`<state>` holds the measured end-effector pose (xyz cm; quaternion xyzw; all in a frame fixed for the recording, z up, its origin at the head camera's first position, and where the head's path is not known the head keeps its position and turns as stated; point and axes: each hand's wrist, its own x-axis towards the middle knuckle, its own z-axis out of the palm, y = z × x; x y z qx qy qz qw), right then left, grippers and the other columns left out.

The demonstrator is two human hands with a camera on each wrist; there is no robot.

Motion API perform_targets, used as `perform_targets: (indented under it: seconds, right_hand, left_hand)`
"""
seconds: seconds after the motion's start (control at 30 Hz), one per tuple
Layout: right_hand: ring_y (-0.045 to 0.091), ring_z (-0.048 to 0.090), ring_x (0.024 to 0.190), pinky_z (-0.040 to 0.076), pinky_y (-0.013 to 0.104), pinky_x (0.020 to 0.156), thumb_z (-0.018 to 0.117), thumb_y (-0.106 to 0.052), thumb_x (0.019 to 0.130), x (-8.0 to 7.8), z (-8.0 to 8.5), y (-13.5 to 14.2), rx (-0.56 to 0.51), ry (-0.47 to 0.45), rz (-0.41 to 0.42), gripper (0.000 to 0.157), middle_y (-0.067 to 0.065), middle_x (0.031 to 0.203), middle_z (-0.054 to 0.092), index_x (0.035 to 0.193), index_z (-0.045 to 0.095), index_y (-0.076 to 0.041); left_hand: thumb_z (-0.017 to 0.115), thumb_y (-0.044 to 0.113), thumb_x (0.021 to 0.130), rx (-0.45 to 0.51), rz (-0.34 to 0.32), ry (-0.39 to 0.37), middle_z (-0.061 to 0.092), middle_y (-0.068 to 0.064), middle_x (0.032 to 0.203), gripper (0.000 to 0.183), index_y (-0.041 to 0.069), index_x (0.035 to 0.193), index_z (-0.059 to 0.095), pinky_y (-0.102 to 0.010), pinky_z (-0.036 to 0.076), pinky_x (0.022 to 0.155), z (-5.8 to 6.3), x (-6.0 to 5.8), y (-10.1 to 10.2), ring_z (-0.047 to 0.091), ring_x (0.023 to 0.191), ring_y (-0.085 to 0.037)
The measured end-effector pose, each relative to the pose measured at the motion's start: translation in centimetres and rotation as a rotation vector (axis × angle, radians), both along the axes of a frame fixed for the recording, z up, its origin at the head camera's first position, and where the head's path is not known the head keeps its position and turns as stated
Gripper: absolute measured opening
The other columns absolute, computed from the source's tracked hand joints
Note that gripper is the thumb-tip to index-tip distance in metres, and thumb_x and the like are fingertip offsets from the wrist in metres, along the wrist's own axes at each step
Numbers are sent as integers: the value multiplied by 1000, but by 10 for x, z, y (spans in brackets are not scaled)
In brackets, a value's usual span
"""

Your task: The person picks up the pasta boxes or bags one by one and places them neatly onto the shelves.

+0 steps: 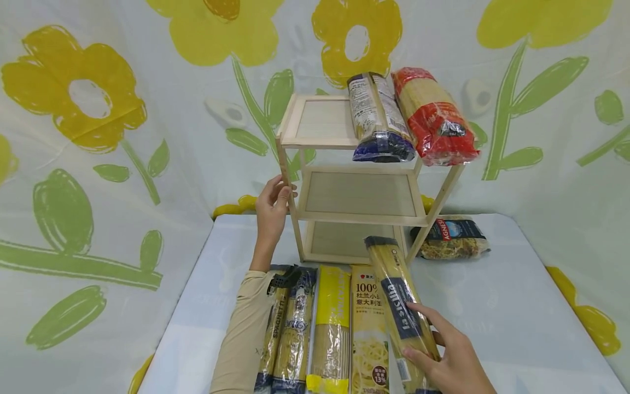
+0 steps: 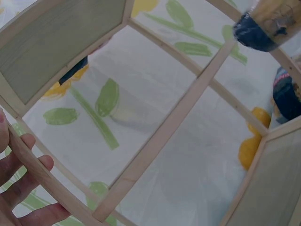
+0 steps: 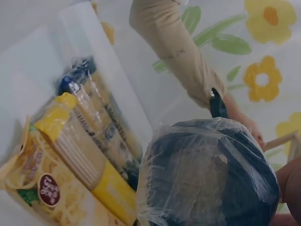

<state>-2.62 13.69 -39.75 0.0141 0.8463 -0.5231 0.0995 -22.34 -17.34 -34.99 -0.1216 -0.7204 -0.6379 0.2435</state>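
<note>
My left hand grips the left front post of a three-tier wooden shelf, fingers curled round the wood in the left wrist view. My right hand holds a pasta packet with a dark blue label, thumb on one side and fingers on the other. This packet tilts, its far end close before the bottom tier. In the right wrist view its dark blue end fills the foreground. On the top tier lie a pasta packet with a blue end and a red noodle packet.
In front of the shelf several pasta packets lie side by side: a yellow one, a cream one and two clear ones with blue ends. An AGNESI packet lies behind the shelf's right side. A flowered cloth hangs behind.
</note>
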Motion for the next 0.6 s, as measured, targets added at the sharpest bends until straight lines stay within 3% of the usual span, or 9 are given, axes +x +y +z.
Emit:
perform_targets:
  seconds: [0.3,0.6]
  right_hand:
    - [18,68,81,55,27,55,81,-18,75,-1,21,-9,-15,40,38,70,16,123,56,135,46,-26]
    - [16,68,85,56,28,54,78,-12,78,-6,39,-20,-102,115,136,71,19,127,52,138,43,-25]
  left_hand:
    - [51,7,97,-5,4,15,63,-27,104,30,-8,123,54,-51,53,61,-1,0,0,62,93,-40]
    - [51,6,97,-1,14,32,63,-28,103,29,-7,122,55,-52,54,61,-2,-1,1,62,91,-41]
